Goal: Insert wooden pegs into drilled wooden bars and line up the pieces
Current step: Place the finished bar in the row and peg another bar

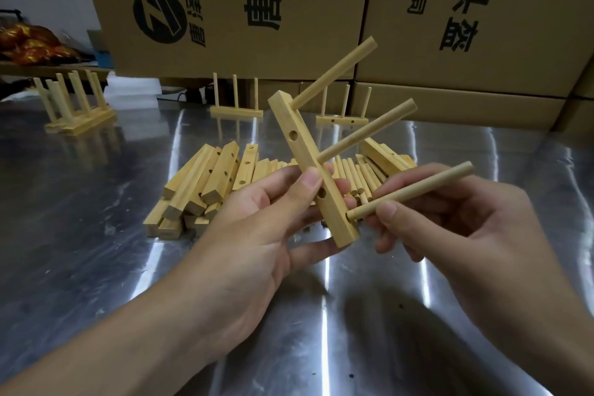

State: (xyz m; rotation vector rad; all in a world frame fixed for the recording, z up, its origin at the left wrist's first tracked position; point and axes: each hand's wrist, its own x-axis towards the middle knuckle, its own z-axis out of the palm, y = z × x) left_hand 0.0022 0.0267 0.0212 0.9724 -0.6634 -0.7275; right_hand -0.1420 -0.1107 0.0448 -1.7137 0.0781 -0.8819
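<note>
Closest to me are both hands, raised above the steel worktop (96, 235). The fingers of my left hand (257, 212) wrap the lower half of a drilled bar (299, 151), thumb on its front face, holding it tilted with the top end leaning away to the left. Out of its right side stand two pegs (369, 130), one near the top end and one at the middle. The fingers of my right hand (450, 222) pinch a third peg (414, 190) along its shaft. Its tip meets the bar at the lowest hole; whether it has gone in at all I cannot tell. I judge this bar two-thirds done, with the last peg to be pushed home. Two holes on its front face are empty.

Farther back on the worktop lie a pile of drilled bars (205, 183) and, just beside it, loose pegs (356, 173), so plenty is left to assemble. Beyond them finished pieces (236, 111) stand pegs-up: a cluster at far left, one in the middle and one to its right. They are not yet in one tidy line. Cardboard boxes (257, 10) close off the back.
</note>
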